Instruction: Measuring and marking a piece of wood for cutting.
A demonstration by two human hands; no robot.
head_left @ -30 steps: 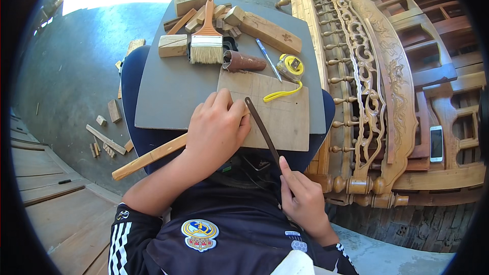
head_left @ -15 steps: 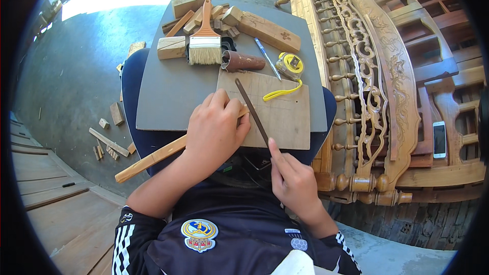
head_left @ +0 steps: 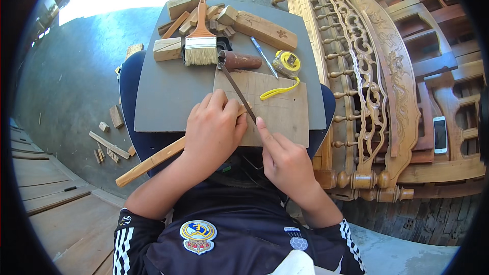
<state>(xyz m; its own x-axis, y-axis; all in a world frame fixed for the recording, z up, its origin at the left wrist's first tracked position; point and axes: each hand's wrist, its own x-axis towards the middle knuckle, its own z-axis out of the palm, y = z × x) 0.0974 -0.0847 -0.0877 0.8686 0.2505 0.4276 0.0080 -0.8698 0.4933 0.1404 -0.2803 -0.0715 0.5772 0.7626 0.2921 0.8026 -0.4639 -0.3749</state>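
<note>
My left hand (head_left: 215, 125) is closed around a long narrow wooden stick (head_left: 153, 162), pressing its far end down on a square wooden board (head_left: 282, 117). The stick slants out toward the lower left, past the board. In my right hand (head_left: 285, 160) is a thin dark file (head_left: 237, 89), its handle hidden in my fist and the index finger stretched along it. The file crosses the stick's end just right of my left fingers. Its tip reaches up beside a brown roll of sandpaper (head_left: 242, 61).
On the grey tabletop (head_left: 168, 91) lie a wide paintbrush (head_left: 201, 46), a blue pen (head_left: 264, 56), a yellow tape measure (head_left: 287, 64) and several wood blocks (head_left: 265, 29). Carved wooden furniture panels (head_left: 367, 81) and a phone (head_left: 440, 135) are at the right. Wood offcuts (head_left: 116, 116) lie on the floor.
My right hand has moved up and left, pushing the file forward across the stick's end. My left hand and the stick stay nearly in place.
</note>
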